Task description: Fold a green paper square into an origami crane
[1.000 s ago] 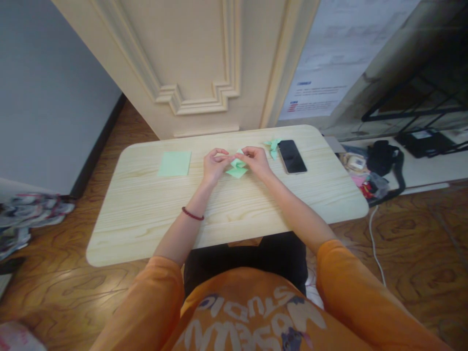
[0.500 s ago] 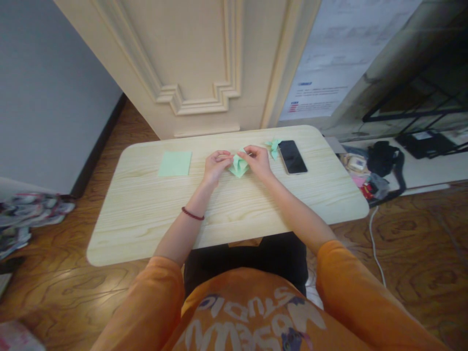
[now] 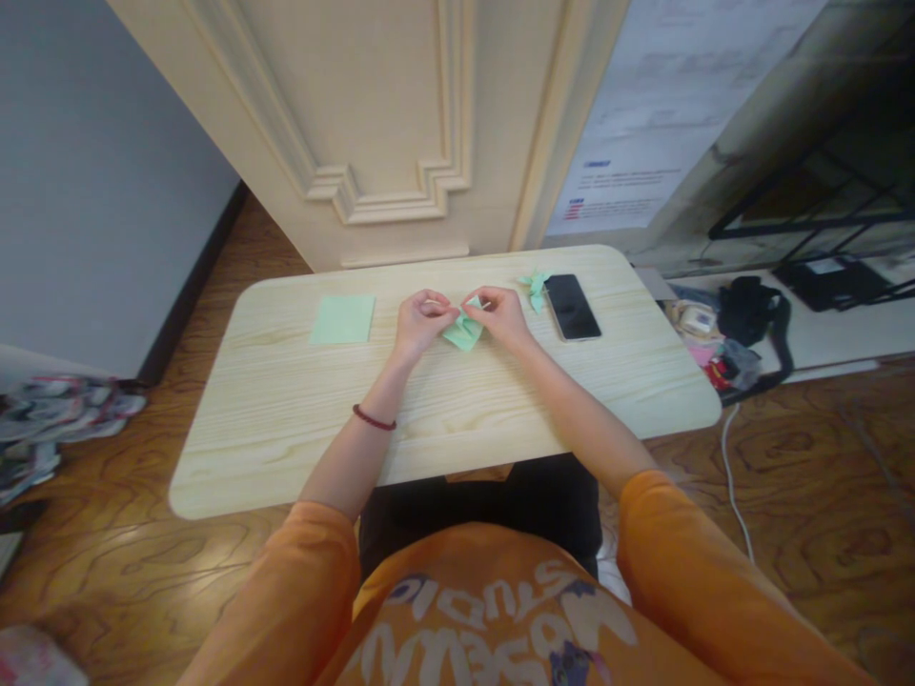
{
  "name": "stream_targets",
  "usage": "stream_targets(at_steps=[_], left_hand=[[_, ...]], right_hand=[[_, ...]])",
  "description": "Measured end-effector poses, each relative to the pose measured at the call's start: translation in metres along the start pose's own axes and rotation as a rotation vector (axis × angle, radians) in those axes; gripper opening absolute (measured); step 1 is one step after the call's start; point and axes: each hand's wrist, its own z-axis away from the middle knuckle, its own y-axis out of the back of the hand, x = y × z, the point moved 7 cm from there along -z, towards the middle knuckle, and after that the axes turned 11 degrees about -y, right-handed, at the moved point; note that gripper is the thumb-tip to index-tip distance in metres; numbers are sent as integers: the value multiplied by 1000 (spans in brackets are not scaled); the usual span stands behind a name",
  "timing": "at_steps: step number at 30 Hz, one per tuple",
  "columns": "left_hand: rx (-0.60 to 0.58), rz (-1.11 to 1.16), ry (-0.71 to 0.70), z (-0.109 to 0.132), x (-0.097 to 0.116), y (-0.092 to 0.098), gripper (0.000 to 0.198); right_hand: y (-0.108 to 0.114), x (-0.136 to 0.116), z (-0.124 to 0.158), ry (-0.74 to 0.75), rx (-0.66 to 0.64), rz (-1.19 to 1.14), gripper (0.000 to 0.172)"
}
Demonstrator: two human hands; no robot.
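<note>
Altogether we counted three pale green paper pieces on or above one table (image 3: 286, 419), and only one of them was in our hands. That one, a partly folded paper (image 3: 464, 332), was near the middle of the far half of the tabletop, between our two hands. Our left hand (image 3: 420, 322) had its thumb and fingers drawn narrow in a pinch at the paper's left upper edge. Our right hand (image 3: 502, 314) pinched the same piece at its upper right, thumb and forefinger close together. One lower corner of the paper pointed back toward us; whether its underside touched the wood we could not tell.

To the left, well apart from the left hand, we had one flat green square (image 3: 343, 319); whether it was a single sheet or a stack, we could not make out. Beyond the right hand was the third green piece, one folded figure (image 3: 535, 290) with several points, lying just beside the upper left corner of one dark-screened phone (image 3: 573, 308).

On our left wrist we wore one dark red bracelet (image 3: 375, 419), and two orange sleeves (image 3: 679, 543) ended near our elbows. Past the table's right end we saw one white cable (image 3: 727, 457) trailing over the wood-patterned floor (image 3: 801, 476), and up on the wall, one large printed sheet (image 3: 621, 171).
</note>
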Motion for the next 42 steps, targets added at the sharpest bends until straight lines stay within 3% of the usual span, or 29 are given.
stream_targets(at_steps=[6,14,25,29,34,42], left_hand=[[-34,-9,-10,-3,2,-2,30],[-35,-16,-9,-2,5,-2,29],[-19,17,22,-1,1,2,32],[-13,26,28,-1,0,1,32],[-17,23,25,1,3,-2,29],[-2,70,41,0,0,-1,30]], right_hand=[[6,-3,-3,52,28,103,11],[20,5,-12,-26,86,33,6],[32,-2,-11,-5,158,-25,10],[22,3,-10,-65,62,-121,19],[8,2,-6,-16,-21,-71,21],[6,6,-8,-45,-127,-104,45]])
